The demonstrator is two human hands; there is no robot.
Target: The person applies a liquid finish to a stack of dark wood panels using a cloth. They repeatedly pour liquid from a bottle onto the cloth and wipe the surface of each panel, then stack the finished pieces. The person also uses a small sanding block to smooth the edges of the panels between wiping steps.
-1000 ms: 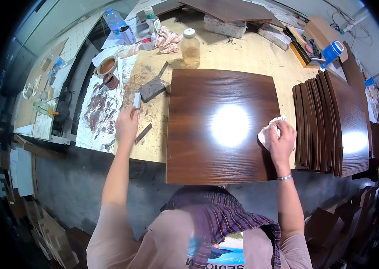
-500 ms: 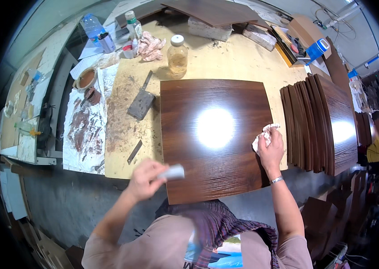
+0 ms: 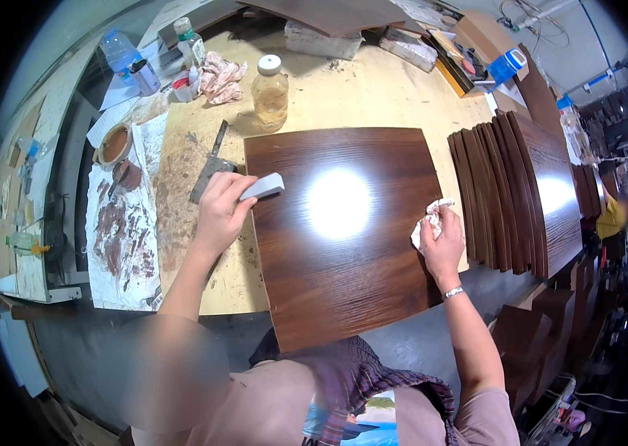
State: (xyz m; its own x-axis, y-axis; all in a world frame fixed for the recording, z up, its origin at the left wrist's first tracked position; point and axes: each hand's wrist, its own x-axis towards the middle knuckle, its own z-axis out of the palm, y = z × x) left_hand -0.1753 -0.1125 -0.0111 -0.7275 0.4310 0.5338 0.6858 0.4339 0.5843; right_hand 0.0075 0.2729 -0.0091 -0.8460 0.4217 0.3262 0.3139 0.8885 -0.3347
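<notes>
Yellowish counter (image 3: 180,275) seen under work. Row of dark wood-grain boards (image 3: 507,193) stood on edge at right, possibly finished. Single dark wood-grain panel (image 3: 344,249) laid flat on counter, near edge overhanging; work judged midway: face already glossy, edges apparently left to do. Right hand (image 3: 444,244): grip clamped on crumpled cloth (image 3: 431,216) at panel's right edge. Left hand (image 3: 220,211): grip pinched on grey block (image 3: 267,184) over left edge; contact cannot be told. Versus half second earlier, block moved from near corner to farther along left edge.

The yellowish table (image 3: 358,100) (stained at left) bears a brown panel (image 3: 347,253) and capped bottle (image 3: 270,97).
</notes>
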